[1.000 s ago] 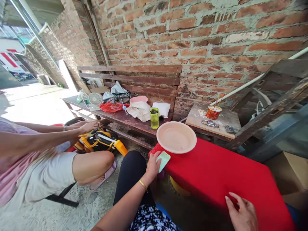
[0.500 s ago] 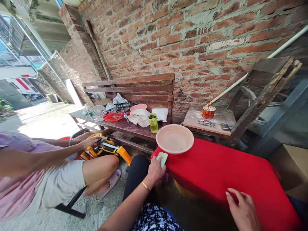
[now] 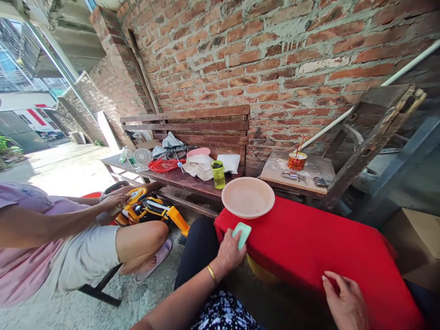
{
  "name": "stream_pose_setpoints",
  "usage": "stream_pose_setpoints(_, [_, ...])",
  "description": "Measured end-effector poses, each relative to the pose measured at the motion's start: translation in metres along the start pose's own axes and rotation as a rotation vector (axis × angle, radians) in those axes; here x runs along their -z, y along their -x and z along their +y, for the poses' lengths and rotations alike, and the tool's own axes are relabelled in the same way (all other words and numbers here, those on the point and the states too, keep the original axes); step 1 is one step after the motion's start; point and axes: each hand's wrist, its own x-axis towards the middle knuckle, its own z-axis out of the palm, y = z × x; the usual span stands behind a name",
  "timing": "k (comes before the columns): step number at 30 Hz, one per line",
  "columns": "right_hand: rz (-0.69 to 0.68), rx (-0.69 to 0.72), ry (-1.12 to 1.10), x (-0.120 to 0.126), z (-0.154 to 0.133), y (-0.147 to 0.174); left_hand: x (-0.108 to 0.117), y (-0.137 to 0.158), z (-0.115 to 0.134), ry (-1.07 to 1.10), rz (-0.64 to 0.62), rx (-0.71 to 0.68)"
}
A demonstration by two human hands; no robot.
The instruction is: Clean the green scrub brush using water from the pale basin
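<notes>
My left hand (image 3: 231, 253), with a gold bangle on the wrist, is closed on a flat mint-green rectangle (image 3: 243, 234) with rounded corners; what kind of thing it is I cannot make out. It is held over the left end of the red cloth (image 3: 309, 243) that covers a low table. Just beyond it stands a pale pink basin (image 3: 248, 198), its inside showing no clear contents. My right hand (image 3: 345, 300) is at the cloth's near edge on the right, fingers loosely curved and apart from the thumb, with nothing in them.
A wooden bench (image 3: 178, 179) holds a green bottle (image 3: 218, 175), a small fan (image 3: 142, 156) and cloths. Padlocks (image 3: 320, 182) and a red tub (image 3: 297, 161) sit on a side table. At left, a seated person (image 3: 75, 238) handles a yellow-and-black toy (image 3: 151, 206).
My left hand has moved right and slightly toward me with the mint-green rectangle, bringing it over the red cloth. My right hand stays nearly still. The other person's hands have shifted on the toy.
</notes>
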Motion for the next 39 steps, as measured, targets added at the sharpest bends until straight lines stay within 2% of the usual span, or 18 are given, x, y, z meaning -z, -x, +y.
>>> stream_pose_setpoints(3, [-0.001, -0.006, 0.004, 0.002, -0.003, 0.001, 0.014, -0.011, -0.021, -0.048, 0.063, 0.161])
stream_pose_setpoints(5, [-0.019, -0.011, 0.005, 0.0, -0.005, 0.001, 0.007, -0.006, -0.01, -0.046, 0.034, 0.139])
stream_pose_setpoints(7, [-0.039, -0.007, 0.037, -0.002, -0.005, 0.002, -0.012, 0.007, 0.016, -0.011, -0.029, -0.015])
stream_pose_setpoints(10, [-0.054, 0.031, 0.106, -0.004, 0.0, 0.003, -0.034, 0.025, 0.053, 0.055, -0.128, -0.325])
stream_pose_setpoints(12, [-0.054, 0.067, 0.125, -0.005, 0.004, 0.004, -0.031, 0.025, 0.056, 0.064, -0.1, -0.366])
stream_pose_setpoints(14, [-0.049, 0.097, 0.134, -0.005, 0.006, 0.005, -0.016, 0.016, 0.038, 0.022, -0.022, -0.25])
stream_pose_setpoints(18, [-0.082, 0.145, 0.169, -0.005, 0.001, 0.008, 0.022, -0.013, -0.013, -0.118, 0.085, 0.083])
stream_pose_setpoints(20, [-0.101, 0.159, 0.198, -0.005, -0.004, 0.008, 0.027, -0.021, -0.017, -0.14, 0.085, 0.152])
stream_pose_setpoints(21, [-0.107, 0.165, 0.212, -0.005, -0.005, 0.008, 0.023, -0.021, -0.011, -0.13, 0.075, 0.151])
stream_pose_setpoints(23, [-0.11, 0.176, 0.232, -0.004, -0.007, 0.008, 0.006, -0.014, 0.016, -0.077, 0.026, 0.066])
stream_pose_setpoints(26, [-0.11, 0.191, 0.236, -0.003, -0.005, 0.009, -0.025, 0.007, 0.068, 0.031, -0.119, -0.284])
stream_pose_setpoints(28, [-0.111, 0.194, 0.222, -0.003, -0.003, 0.01, -0.036, 0.018, 0.086, 0.075, -0.171, -0.476])
stream_pose_setpoints(29, [-0.113, 0.191, 0.21, -0.002, -0.003, 0.01, -0.036, 0.02, 0.085, 0.086, -0.165, -0.5])
stream_pose_setpoints(31, [-0.101, 0.166, 0.176, 0.0, -0.004, 0.011, -0.028, 0.017, 0.067, 0.084, -0.094, -0.416])
stream_pose_setpoints(36, [-0.085, 0.046, 0.201, 0.013, -0.016, 0.009, 0.004, -0.006, -0.01, -0.062, 0.128, 0.002])
stream_pose_setpoints(37, [-0.113, 0.018, 0.238, 0.015, -0.018, 0.009, 0.004, -0.007, -0.016, -0.092, 0.14, 0.047])
stream_pose_setpoints(39, [-0.185, -0.038, 0.293, 0.018, -0.02, 0.009, -0.008, -0.001, -0.011, -0.113, 0.131, 0.053])
